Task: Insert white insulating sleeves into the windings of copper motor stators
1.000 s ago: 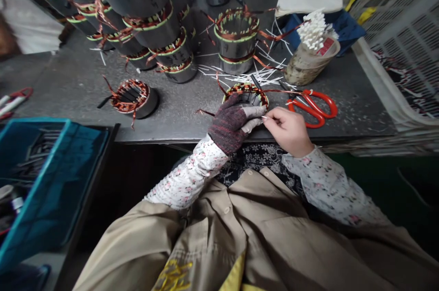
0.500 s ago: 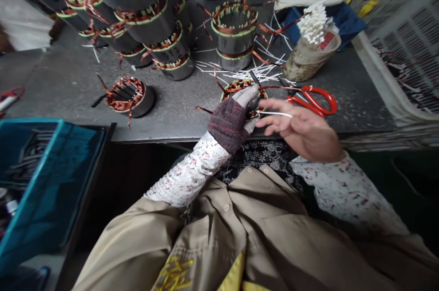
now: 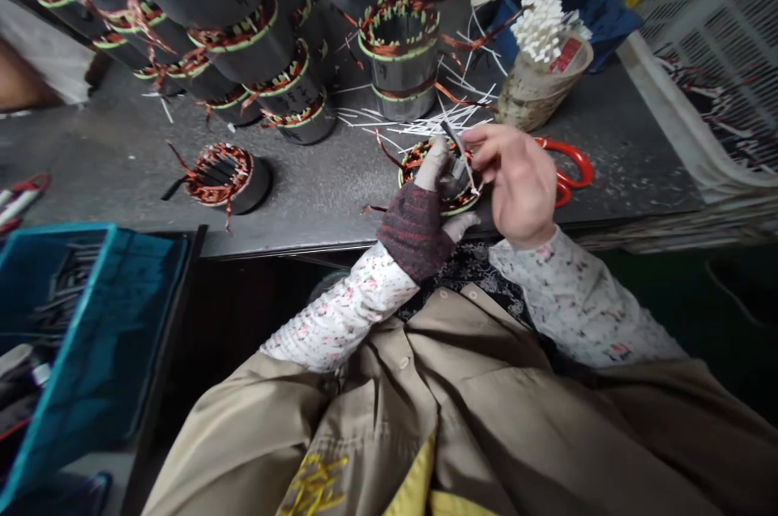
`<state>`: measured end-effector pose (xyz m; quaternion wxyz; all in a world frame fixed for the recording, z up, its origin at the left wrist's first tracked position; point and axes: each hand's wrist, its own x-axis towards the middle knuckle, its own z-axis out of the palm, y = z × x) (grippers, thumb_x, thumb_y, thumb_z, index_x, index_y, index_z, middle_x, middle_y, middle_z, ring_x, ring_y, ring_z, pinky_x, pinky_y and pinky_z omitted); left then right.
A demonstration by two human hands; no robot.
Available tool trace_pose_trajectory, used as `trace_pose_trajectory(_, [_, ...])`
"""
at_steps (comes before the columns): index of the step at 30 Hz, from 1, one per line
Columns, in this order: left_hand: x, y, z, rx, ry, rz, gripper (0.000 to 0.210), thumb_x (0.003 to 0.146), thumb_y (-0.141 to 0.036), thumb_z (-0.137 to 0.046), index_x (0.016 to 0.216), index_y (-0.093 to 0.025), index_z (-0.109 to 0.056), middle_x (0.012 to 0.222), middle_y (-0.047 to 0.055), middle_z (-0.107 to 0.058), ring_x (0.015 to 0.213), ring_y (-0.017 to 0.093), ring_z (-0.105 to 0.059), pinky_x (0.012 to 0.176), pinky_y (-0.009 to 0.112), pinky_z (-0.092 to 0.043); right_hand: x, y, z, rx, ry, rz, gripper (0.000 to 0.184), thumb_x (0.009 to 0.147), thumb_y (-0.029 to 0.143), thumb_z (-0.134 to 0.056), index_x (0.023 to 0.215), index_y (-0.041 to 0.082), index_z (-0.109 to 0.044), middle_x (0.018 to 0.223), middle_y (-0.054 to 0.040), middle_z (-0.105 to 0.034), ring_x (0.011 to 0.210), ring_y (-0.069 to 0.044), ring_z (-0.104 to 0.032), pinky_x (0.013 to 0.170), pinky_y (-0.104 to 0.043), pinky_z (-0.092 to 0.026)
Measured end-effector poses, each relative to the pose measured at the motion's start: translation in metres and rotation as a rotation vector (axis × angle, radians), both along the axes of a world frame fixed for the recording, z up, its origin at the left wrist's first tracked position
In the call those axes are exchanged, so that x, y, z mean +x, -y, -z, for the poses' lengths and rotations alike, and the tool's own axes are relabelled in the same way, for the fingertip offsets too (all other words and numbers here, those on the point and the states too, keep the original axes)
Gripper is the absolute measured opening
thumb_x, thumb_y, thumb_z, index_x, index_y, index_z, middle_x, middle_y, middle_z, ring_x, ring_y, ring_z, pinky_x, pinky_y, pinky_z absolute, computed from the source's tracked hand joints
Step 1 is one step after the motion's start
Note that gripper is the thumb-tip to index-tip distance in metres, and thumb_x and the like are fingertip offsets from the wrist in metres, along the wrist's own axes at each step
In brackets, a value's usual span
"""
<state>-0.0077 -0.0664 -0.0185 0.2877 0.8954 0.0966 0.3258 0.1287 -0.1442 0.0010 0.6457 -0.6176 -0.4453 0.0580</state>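
Observation:
My left hand (image 3: 425,212), in a dark fingerless knitted glove over a pale glove, grips a motor stator (image 3: 406,168) near the table's front edge. Its thumb and fingers lie across the rim on either side. The stator's copper windings and yellow-green liners show around the opening. At its right side, my bare right hand (image 3: 516,180) is closed, its thumb and forefinger pinching a thin white tie (image 3: 467,164) that slants down to the rim. A black-sleeved lead (image 3: 448,131) sticks up beside those fingertips. The fingers partly hide the exact grip.
Red-handled scissors (image 3: 571,159) lie right of my right hand. Behind are loose white strips (image 3: 419,125), a cup (image 3: 535,91) of white sticks and stacked stators (image 3: 304,123). Another stator (image 3: 243,184) stands left. A blue bin (image 3: 91,273) and white crate (image 3: 662,95) flank the table.
My right hand has moved up and inward over the stator's right rim, its fingers closing. The white tie, which pointed right, now slants upward. My left fingers have spread apart across the rim.

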Motion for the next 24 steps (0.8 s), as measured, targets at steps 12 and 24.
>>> trace_pose_trajectory(12, [-0.013,-0.07,-0.085,0.575,-0.706,0.304,0.034,0.103,-0.027,-0.056,0.132,-0.023,-0.072,0.124,0.005,-0.077,0.108,0.022,-0.076,0.089,0.034,-0.061,0.015,0.019,0.049,-0.071,0.435,-0.061,0.005,0.086,0.032,-0.079,0.088,0.029,-0.076,0.09,-0.003,-0.07,0.112,-0.028,-0.06,0.107,-0.057,-0.048])
trace_pose_trajectory(24, [-0.015,-0.101,-0.042,0.688,-0.31,0.507,0.04,0.109,-0.033,-0.039,0.136,-0.017,-0.065,0.143,0.007,-0.069,0.142,0.026,-0.059,0.125,0.053,-0.041,0.077,0.03,0.03,0.277,0.298,0.577,0.015,0.092,0.028,-0.066,0.079,0.023,-0.061,0.071,-0.0012,-0.062,0.062,-0.014,-0.058,0.061,-0.031,-0.049])
